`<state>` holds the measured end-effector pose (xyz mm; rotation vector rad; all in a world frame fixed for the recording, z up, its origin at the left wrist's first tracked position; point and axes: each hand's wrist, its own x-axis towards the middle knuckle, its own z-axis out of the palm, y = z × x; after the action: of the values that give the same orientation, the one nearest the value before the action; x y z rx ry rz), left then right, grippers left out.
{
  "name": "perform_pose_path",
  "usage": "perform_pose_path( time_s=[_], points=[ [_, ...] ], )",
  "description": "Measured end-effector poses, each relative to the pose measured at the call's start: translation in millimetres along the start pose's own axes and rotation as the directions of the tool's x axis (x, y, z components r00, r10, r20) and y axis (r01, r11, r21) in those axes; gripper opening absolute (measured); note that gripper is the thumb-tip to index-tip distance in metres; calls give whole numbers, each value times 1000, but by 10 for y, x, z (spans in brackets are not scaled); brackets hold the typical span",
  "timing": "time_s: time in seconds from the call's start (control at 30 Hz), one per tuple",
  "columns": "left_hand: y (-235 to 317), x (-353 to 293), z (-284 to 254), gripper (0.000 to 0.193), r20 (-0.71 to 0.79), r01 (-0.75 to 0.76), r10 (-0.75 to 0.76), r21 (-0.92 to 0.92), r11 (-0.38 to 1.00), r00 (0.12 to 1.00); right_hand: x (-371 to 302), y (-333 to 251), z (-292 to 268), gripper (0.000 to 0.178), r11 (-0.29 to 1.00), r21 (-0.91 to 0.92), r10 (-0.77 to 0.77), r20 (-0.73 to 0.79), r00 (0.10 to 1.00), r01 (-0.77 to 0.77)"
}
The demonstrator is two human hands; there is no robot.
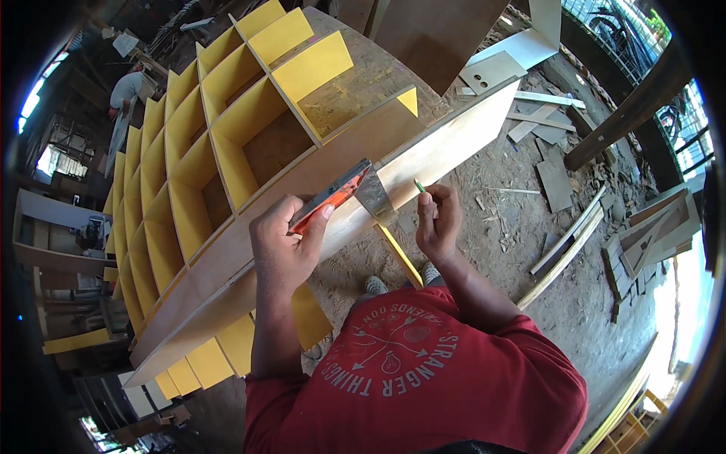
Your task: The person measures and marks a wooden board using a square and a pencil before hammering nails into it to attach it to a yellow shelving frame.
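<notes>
My left hand [284,244] had the orange square [333,200] gripped, blade [375,201] over the pale board [454,142]; right hand [439,225] pinched a green pencil [420,187]. Figured a steady blade and light pencil pressure mattered most.

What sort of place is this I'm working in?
Probably a woodworking shop. A large yellow wooden grid of boxy compartments fills the left side, flat brown wood offcuts litter the dusty floor, and the left hand grips an orange-and-silver flat-bladed tool.
</notes>
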<state>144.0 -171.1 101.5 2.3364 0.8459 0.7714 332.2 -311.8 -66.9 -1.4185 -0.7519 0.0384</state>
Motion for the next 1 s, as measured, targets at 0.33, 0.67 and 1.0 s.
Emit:
perform_pose_path(
  time_s=[0.33, 0.67, 1.0],
  points=[
    [14, -46, 123, 37, -86, -66, 62, -46, 997, 994, 48, -164, 4, 17, 992, -23, -124, 19, 992, 124],
    [8, -53, 138, 36, -98, -69, 66, -25, 997, 993, 222, -561, 67, 20, 957, -142, -249, 51, 967, 254],
    [5, -60, 144, 34, -103, -112, 113, 20, 994, 988, 265, -629, 102, 16, 957, -127, -251, 94, 964, 261]
  ],
)
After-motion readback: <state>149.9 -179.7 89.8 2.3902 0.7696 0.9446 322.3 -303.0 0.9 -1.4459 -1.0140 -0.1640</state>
